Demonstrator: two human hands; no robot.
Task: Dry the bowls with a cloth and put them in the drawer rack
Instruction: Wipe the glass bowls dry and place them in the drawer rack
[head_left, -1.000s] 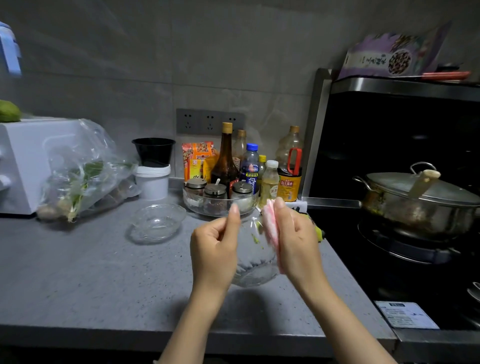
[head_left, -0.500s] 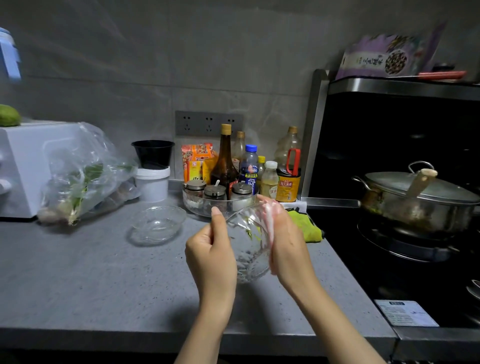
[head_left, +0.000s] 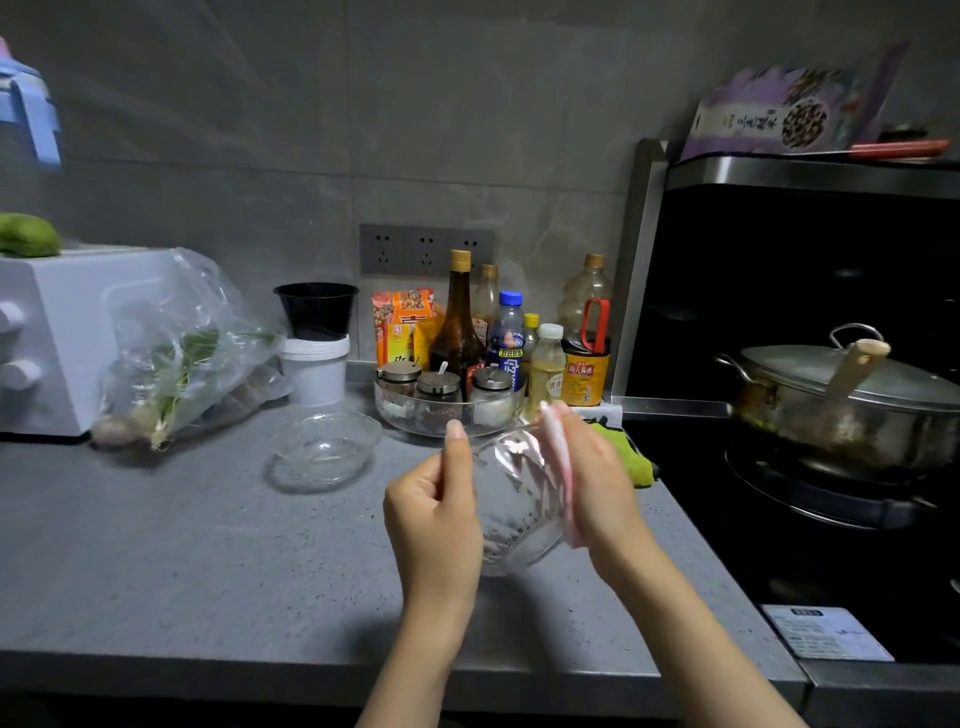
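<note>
A person's two hands hold a clear glass bowl (head_left: 519, 504) in the air above the front part of a grey counter (head_left: 156, 571). The bowl is tipped on its side, with its base low and towards the camera. The left hand (head_left: 434, 519) grips the bowl's left rim, fingers curled and thumb pointing up. The right hand (head_left: 597, 483) presses a pink-and-white cloth (head_left: 561, 457) against the bowl's right side, fingers wrapped over the cloth. How far the cloth reaches inside the bowl cannot be told.

Further back and to the left, a second bowl (head_left: 324, 452), also clear glass, stands upright on the counter, apart from the hands. A green rag (head_left: 634, 460) lies behind the right hand at the counter's edge, beside a black hob (head_left: 779, 551). On the hob stands a lidded steel pot (head_left: 841, 405).

Behind the hands is a round glass tray (head_left: 415, 418) holding lidded jars (head_left: 439, 384), with a cluster of bottles (head_left: 457, 322) at the wall. To their left a black cup (head_left: 316, 309) sits on a white tub (head_left: 313, 369). A clear bag (head_left: 182, 353) of greens leans against a white appliance (head_left: 52, 332). Grey sockets (head_left: 426, 249) are set in the tiled wall, and a purple packet (head_left: 789, 114) rests above the hob.
</note>
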